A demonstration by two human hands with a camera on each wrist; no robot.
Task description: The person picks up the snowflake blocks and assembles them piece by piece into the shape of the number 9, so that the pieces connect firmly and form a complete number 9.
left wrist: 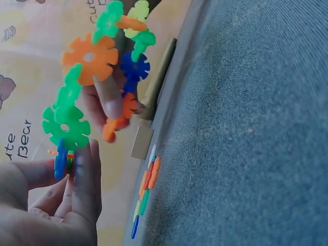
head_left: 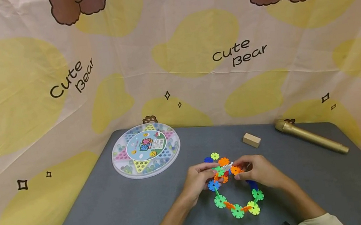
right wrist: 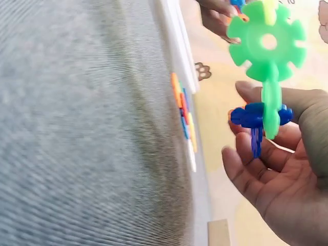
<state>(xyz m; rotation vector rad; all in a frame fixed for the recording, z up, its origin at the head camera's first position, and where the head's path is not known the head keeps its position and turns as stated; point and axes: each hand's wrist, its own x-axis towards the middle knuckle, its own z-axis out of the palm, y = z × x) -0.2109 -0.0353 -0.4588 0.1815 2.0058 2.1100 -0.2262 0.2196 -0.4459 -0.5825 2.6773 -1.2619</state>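
Note:
A chain of slotted plastic snowflake discs [head_left: 237, 211] hangs in an open loop between both hands, raised off the table. My left hand [head_left: 195, 181] pinches one end between thumb and fingers, at a blue disc [left wrist: 60, 160] beside a green disc [left wrist: 65, 127]. At the other end, my right hand [head_left: 258, 169] pinches an orange disc [head_left: 235, 170]; a blue disc [right wrist: 251, 115] and a green disc [right wrist: 267, 41] follow along the chain. Behind the hands, several loose discs lie on the table, among them a yellow-green disc [head_left: 214, 156] and an orange disc [head_left: 223, 161].
A round Chinese checkers board [head_left: 120, 169] with marbles lies at the back left of the grey table [head_left: 112, 217]. A wooden block [head_left: 251, 140] and a gold microphone [head_left: 312, 137] lie at the back right. A printed cloth [head_left: 192, 98] hangs behind.

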